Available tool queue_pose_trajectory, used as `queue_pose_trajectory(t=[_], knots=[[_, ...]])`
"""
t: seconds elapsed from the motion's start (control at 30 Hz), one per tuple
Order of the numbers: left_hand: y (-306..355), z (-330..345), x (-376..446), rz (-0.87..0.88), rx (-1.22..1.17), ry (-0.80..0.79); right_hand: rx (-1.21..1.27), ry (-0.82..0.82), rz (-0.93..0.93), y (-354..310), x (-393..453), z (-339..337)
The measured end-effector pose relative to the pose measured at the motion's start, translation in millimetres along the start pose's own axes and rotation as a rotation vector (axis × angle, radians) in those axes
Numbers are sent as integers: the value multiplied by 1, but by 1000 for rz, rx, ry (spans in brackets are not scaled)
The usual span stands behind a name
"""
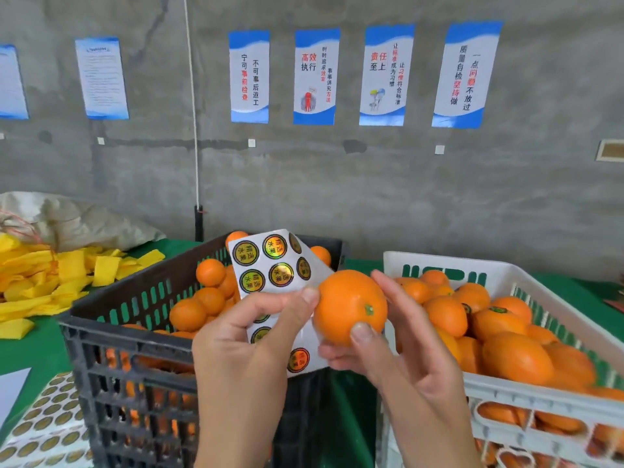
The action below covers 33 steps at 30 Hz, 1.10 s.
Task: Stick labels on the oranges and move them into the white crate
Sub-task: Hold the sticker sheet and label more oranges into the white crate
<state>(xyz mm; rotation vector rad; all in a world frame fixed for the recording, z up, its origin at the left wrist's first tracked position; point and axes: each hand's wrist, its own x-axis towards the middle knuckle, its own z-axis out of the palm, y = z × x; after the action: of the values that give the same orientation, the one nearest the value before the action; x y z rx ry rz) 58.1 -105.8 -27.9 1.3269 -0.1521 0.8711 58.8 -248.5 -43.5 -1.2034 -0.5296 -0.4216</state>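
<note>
My right hand [388, 352] grips an orange [349, 304] between thumb and fingers, in front of me between the two crates. My left hand [250, 336] holds a white sheet of round gold-and-black labels [270, 265] upright; its thumb tip touches the orange's left side. The black crate [135, 332] at left holds several oranges. The white crate [506, 396] at right is filled with several oranges, some showing labels.
More label sheets [47, 420] lie at the lower left on the green table [30, 349]. A pile of yellow paper pieces [50, 278] and a grey sack [74, 217] sit at the far left. A concrete wall with posters stands behind.
</note>
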Motion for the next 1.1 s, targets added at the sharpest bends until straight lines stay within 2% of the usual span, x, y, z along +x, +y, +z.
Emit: queue_pose_trajectory(t=[0.17,0.43,0.73,0.83,0.93,1.0,1.1], knots=[[-1,5,-2,9,18,21,29,33,-7,-2,1,-10],[4,4,-3,-76,0,-88,134,-2,63,8,2,-12],[3,2,0,24,9,-145,182,23,49,10,4,-7],[3,0,0,22,16,-260,177,85,11,16,3,-5],[-3,3,-5,48,144,-378,110,187,-29,24,6,-7],[-9,4,-5,65,203,-435,106,193,-56,26,8,-10],[-15,2,-4,112,335,-495,-100,173,-185,23,7,-11]])
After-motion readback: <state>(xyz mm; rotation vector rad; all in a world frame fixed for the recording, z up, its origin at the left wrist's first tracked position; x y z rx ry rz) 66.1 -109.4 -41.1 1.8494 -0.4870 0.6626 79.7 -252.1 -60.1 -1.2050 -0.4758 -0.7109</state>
